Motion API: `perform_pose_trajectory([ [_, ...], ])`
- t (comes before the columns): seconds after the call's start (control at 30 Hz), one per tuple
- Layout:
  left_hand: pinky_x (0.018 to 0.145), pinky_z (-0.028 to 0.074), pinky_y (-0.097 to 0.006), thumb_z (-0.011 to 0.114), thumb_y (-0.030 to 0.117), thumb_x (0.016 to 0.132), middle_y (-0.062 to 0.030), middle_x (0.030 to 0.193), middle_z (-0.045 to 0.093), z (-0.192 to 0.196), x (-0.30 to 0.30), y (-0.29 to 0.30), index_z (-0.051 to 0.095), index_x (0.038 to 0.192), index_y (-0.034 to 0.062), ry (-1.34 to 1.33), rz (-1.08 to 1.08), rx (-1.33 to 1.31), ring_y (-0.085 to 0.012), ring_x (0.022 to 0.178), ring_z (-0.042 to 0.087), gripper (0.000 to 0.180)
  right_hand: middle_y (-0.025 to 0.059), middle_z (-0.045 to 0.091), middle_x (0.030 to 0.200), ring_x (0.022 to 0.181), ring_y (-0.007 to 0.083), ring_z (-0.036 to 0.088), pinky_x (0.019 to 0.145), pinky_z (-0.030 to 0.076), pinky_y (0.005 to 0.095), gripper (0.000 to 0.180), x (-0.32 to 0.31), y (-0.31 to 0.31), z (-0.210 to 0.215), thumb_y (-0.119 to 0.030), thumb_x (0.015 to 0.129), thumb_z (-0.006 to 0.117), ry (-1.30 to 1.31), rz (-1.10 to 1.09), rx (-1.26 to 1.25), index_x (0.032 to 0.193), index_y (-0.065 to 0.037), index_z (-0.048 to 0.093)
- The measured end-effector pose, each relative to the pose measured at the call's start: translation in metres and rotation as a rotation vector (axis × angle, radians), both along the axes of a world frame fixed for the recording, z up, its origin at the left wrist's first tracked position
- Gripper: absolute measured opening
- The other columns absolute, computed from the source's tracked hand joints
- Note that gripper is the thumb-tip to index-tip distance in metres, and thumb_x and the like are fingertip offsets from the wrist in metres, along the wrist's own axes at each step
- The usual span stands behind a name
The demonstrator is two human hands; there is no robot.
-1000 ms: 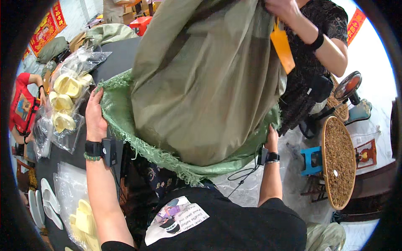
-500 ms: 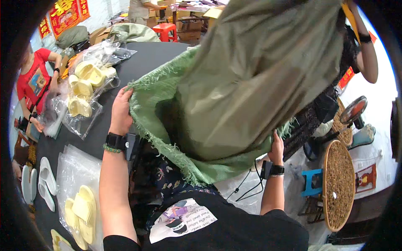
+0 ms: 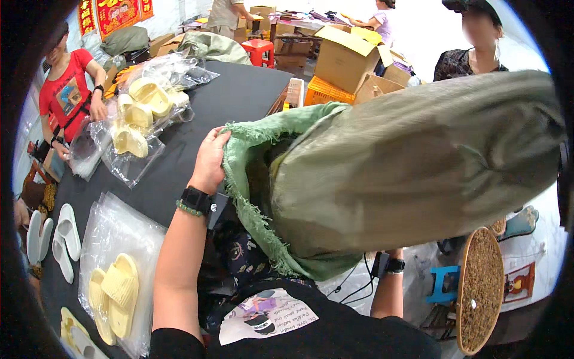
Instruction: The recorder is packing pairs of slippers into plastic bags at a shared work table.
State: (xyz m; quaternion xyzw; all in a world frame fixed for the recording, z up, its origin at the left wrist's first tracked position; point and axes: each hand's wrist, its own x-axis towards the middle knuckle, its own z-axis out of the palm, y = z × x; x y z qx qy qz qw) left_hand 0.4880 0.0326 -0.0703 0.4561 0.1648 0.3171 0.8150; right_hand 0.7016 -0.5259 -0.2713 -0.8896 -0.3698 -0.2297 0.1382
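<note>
A woven plastic sack with a light green frayed rim [image 3: 254, 209] is spread at my front. A bulky olive-grey sack [image 3: 412, 161] stretches from its mouth toward the far right; whether the two are joined cannot be made out. My left hand [image 3: 210, 160] is closed on the frayed edge at the left side of the mouth. Beneath the sack's lower right side, my right hand [image 3: 394, 253] is almost wholly hidden, and only the wrist with its black strap shows plainly. What its fingers hold is out of sight.
A dark table [image 3: 239, 90] carries clear plastic bags [image 3: 101, 233] and pale yellow slippers [image 3: 119, 293]. A person in red [image 3: 69, 90] handles bags at left. Another person [image 3: 472, 60] stands behind the sack. Cardboard boxes [image 3: 344, 57], a blue stool [image 3: 443, 284] and a round tray [image 3: 483, 287] are around.
The olive-grey sack has swung down from upright to lie nearly level toward the right. My left hand has moved right with the rim. My right hand has gone under the sack.
</note>
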Motion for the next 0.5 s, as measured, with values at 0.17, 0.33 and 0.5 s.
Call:
perform_pose_trajectory([
  [0.17, 0.079, 0.053, -0.031, 0.056, 0.008, 0.097, -0.0055, 0.101, 0.065, 0.000, 0.005, -0.008, 0.056, 0.112, 0.0038, -0.020, -0.004, -0.028, -0.0153, 0.089, 0.064, 0.016, 0.0194, 0.057, 0.132, 0.123, 0.0360, 0.051, 0.104, 0.039, 0.0449, 0.045, -0.007, 0.012, -0.005, -0.016, 0.085, 0.062, 0.017, 0.035, 0.024, 0.128, -0.003, 0.058],
  [0.33, 0.076, 0.055, -0.030, 0.055, 0.008, 0.097, -0.0047, 0.098, 0.066, -0.002, -0.001, -0.011, 0.056, 0.109, 0.0058, -0.011, -0.006, -0.040, -0.0152, 0.086, 0.065, 0.012, 0.0194, 0.057, 0.132, 0.123, 0.0360, 0.051, 0.104, 0.039, 0.0448, 0.045, -0.071, -0.045, -0.047, -0.016, 0.085, 0.062, 0.046, 0.051, 0.059, 0.128, -0.003, 0.058],
  [0.5, 0.077, 0.055, -0.031, 0.055, 0.009, 0.097, -0.0064, 0.100, 0.065, -0.007, -0.010, -0.009, 0.054, 0.112, 0.0041, 0.033, 0.010, -0.065, -0.0153, 0.087, 0.065, 0.016, 0.0194, 0.057, 0.132, 0.123, 0.0360, 0.051, 0.104, 0.039, 0.0447, 0.044, 0.046, 0.011, 0.010, -0.017, 0.086, 0.062, 0.100, 0.068, 0.092, 0.128, -0.003, 0.058],
])
